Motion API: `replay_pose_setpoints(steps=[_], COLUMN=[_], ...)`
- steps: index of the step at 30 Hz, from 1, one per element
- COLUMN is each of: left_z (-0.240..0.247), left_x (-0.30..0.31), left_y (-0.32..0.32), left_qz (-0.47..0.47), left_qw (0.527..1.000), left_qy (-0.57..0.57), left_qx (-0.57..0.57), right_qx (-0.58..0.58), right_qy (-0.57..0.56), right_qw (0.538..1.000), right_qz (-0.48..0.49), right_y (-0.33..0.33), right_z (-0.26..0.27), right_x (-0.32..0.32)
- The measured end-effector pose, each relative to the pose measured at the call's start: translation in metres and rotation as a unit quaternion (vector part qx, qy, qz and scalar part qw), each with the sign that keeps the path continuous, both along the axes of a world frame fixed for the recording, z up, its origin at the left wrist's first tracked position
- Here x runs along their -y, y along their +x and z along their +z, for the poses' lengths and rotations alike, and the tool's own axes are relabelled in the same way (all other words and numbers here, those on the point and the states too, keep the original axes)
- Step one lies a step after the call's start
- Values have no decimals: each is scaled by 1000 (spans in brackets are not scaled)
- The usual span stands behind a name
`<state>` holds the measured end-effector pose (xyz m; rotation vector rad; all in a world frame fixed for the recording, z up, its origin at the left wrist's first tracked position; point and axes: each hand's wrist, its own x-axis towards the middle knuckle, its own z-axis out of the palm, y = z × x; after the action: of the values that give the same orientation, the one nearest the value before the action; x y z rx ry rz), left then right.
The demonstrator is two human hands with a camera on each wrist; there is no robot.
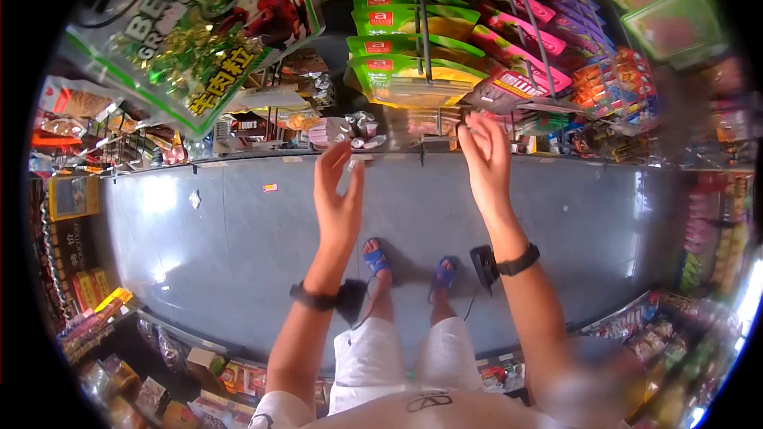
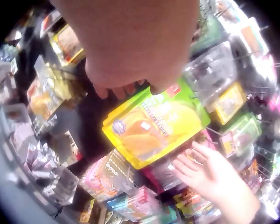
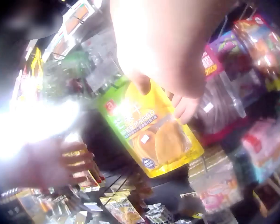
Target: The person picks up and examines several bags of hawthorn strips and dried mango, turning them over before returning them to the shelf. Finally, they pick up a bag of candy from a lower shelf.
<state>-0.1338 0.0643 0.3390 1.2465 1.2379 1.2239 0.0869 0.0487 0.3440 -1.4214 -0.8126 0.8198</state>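
My left hand [image 1: 337, 205] is raised before the hanging goods, its thumb apart from its loosely bent fingers and nothing between them. Level with it on the right, my right hand [image 1: 488, 164] reaches up with fingers extended. Between and beyond the hands hangs a row of green and yellow dried mango pouches [image 1: 413, 89]. In the left wrist view the front mango pouch [image 2: 154, 128] lies past my left fingertips, and the right hand [image 2: 210, 173] shows with spread fingers. From the right wrist, my fingers overlap the mango pouch [image 3: 155, 133]; the left hand [image 3: 49, 163] is blurred by glare.
Pink pouches [image 1: 520, 52] and colourful snack bags [image 1: 616, 83] hang to the right. A large beef granule bag [image 1: 191, 40] hangs at upper left. Below the hooks runs a shelf edge above the grey floor [image 1: 262, 230]. Stocked shelves [image 1: 199, 385] stand behind the person.
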Motion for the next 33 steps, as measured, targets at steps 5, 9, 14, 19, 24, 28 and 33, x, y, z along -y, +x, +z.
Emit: replay_pose_setpoints(steps=[5,9,14,19,24,28,33], left_z=[116,219,364,474,575,565,574], left_x=[78,141,242,336,407,433,461], left_y=[-52,-67,-56,-38,-12,-28,-25], left_qz=[-62,-62,-102,-85,-225,-165,-86], left_qw=[956,871,794,737,705,658,660], left_qy=[155,343,470,552,511,633,656], left_qx=[-240,-347,-373,-380,-437,-373,-356], right_qx=[175,484,593,661,671,657,657], right_qy=[34,182,270,307,393,443,465], right_qw=[979,844,748,674,602,565,537], right_qz=[97,141,126,121,183,229,252], right_y=[19,52,108,140,144,137,127], right_z=[70,184,315,450,527,554,571], right_x=[91,155,255,360,430,450,473])
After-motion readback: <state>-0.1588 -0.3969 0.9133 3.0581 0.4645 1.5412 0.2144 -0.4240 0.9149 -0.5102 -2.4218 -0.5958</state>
